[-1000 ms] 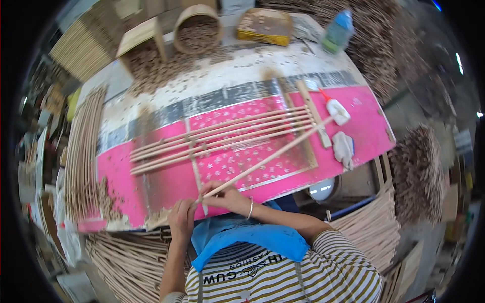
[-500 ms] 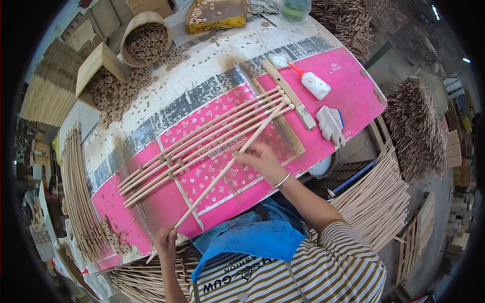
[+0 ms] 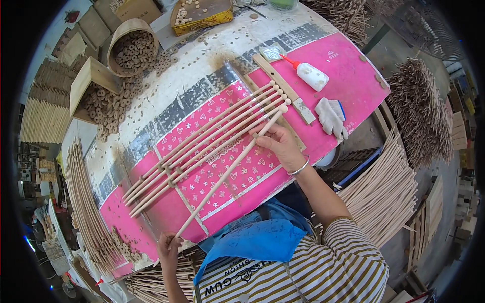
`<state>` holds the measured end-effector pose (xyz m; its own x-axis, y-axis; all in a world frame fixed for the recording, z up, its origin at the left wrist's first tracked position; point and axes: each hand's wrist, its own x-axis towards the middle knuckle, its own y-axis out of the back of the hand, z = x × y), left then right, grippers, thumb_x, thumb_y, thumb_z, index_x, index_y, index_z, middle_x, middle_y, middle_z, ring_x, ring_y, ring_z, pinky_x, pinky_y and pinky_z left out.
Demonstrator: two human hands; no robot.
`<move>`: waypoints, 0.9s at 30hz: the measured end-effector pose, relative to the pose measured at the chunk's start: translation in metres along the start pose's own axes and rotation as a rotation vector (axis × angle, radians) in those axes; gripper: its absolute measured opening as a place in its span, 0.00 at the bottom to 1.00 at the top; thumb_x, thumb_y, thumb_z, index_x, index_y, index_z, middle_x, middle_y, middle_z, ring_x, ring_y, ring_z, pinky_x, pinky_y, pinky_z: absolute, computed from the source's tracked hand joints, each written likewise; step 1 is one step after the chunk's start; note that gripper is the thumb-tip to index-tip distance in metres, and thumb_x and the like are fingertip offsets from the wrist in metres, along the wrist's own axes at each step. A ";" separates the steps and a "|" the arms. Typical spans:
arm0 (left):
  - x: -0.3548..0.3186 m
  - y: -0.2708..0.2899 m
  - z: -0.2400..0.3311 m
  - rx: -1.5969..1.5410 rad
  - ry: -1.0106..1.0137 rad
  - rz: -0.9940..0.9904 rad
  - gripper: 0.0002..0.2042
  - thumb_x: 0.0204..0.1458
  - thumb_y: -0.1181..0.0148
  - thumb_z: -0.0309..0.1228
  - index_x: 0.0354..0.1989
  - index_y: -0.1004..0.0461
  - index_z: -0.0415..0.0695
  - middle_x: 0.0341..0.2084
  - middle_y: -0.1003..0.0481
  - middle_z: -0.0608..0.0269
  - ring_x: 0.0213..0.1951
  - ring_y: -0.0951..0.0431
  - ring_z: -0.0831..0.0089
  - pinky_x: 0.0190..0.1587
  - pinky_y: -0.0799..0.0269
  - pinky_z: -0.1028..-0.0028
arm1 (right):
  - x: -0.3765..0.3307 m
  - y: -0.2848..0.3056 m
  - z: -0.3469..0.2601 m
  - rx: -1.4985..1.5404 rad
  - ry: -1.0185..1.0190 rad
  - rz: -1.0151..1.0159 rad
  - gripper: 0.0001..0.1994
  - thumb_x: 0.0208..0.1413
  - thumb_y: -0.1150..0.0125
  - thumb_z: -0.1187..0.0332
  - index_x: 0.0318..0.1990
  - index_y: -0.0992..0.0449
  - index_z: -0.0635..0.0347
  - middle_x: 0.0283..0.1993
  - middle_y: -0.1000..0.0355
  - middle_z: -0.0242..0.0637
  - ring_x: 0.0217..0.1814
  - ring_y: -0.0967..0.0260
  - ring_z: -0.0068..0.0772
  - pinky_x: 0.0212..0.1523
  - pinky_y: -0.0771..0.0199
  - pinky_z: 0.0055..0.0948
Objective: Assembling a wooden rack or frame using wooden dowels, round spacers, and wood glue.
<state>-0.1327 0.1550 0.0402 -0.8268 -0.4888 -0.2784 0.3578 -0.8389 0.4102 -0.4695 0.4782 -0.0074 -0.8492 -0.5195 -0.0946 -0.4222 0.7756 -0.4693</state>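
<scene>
Pale wood made up the rod, which was straight, thin and smooth, with a small knob at its far end. It lay slanting above the pink tabletop, and this knob was just beside the knobbed ends of the other rods. The right hand had its grip clamped on the upper part of the rod; the left hand had its grip closed on the lower part, near the tabletop's edge. One second before, both hands were close together at the near end; now they were well apart. Half a second before, the far end crossed over the row's ends; now it was on their near side.
</scene>
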 end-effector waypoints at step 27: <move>0.013 -0.022 -0.006 0.330 -0.198 0.112 0.11 0.61 0.35 0.24 0.50 0.21 0.38 0.34 0.26 0.59 0.40 0.22 0.69 0.47 0.26 0.70 | -0.037 0.021 -0.012 -0.042 -0.065 -0.027 0.17 0.66 0.32 0.71 0.60 0.22 0.63 0.50 0.23 0.28 0.51 0.25 0.17 0.53 0.23 0.20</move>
<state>-0.1487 0.1653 0.0219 -0.8699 -0.4900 -0.0562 0.3186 -0.6454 0.6942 -0.4507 0.5179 -0.0032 -0.8157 -0.5614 -0.1398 -0.4585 0.7747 -0.4354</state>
